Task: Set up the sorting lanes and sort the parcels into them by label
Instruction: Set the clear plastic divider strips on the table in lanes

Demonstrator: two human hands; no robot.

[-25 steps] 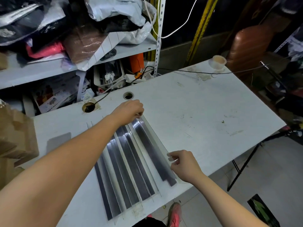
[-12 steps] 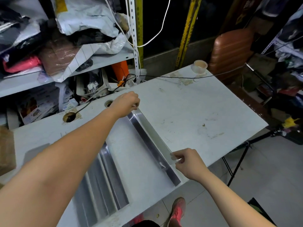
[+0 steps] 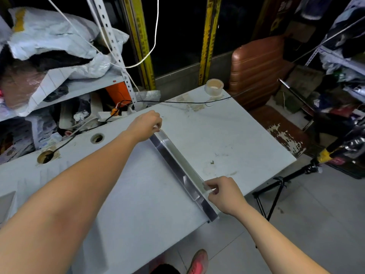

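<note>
A long metal angle strip lies diagonally across the white table, running from the far middle toward the near right edge. My left hand pinches its far end. My right hand pinches its upright flange close to the near end. The other strips are out of view to the left. No parcel lies on the table; bagged parcels are piled on the shelf at the back left.
A roll of clear tape stands at the table's far corner, with a black cable crossing nearby. Two cable holes are at the far left. A brown chair and a black stand are to the right.
Both hands have slid the one strip to the right, away from the stack of strips, which has left the view as my head turned right.
</note>
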